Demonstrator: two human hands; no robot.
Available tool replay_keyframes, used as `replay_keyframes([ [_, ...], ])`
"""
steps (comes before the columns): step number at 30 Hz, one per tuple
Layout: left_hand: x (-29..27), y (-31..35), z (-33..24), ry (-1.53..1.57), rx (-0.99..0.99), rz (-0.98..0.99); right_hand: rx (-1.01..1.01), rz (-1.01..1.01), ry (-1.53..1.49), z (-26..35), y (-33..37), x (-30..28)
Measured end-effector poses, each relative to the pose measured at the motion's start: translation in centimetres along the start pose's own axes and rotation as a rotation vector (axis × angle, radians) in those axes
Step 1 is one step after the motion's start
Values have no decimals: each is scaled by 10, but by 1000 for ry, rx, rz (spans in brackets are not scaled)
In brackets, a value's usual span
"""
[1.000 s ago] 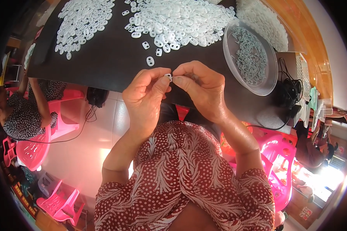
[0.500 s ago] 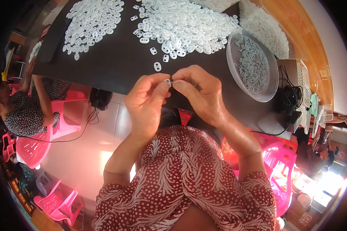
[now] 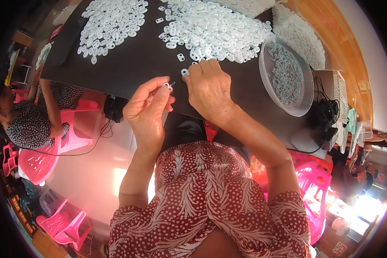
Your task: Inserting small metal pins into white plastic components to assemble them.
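Note:
My left hand (image 3: pixel 147 105) pinches a small white two-hole plastic piece (image 3: pixel 167 86) between thumb and forefinger, above the table's near edge. A thin grey metal part (image 3: pixel 173 83), threaded or coiled, sticks out of it. Over the table, my right hand (image 3: pixel 210 84) is turned palm down with its fingers curled. Its thumb and forefinger close around another white two-hole piece (image 3: pixel 184 72), partly covered by the hand. The other fingertips are hidden. Beyond lies a large heap of the same white pieces (image 3: pixel 217 32), with a few strays beside it.
A second heap of white pieces (image 3: pixel 112 26) lies on the dark table (image 3: pixel 129 69) at the left. To the right stands a clear round tub (image 3: pixel 306 96) of small grey metal parts (image 3: pixel 286 77), beside a bulging clear bag (image 3: pixel 303 38). Another person (image 3: pixel 30 120) sits far left.
My hands have parted. The left moved slightly left and keeps the white piece with the metal part; the right let go of it and reached forward to another piece.

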State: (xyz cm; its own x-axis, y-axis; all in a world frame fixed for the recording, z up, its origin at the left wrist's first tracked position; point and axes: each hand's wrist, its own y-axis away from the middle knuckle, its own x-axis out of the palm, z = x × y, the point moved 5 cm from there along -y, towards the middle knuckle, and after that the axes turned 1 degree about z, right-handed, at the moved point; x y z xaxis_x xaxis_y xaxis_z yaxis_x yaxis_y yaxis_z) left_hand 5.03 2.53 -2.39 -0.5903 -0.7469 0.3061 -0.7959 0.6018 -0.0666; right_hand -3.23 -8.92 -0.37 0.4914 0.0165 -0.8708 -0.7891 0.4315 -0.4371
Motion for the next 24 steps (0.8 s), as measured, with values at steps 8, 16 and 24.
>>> replay_keyframes([
  [8,14,6,2,58,-97,79,462,137,-874,-38,19,-5],
  [16,40,14,4,100,-182,173,629,231,-1255,-52,31,-28],
  [24,53,18,2,91,-182,208,753,217,-1450,-61,39,-32],
])
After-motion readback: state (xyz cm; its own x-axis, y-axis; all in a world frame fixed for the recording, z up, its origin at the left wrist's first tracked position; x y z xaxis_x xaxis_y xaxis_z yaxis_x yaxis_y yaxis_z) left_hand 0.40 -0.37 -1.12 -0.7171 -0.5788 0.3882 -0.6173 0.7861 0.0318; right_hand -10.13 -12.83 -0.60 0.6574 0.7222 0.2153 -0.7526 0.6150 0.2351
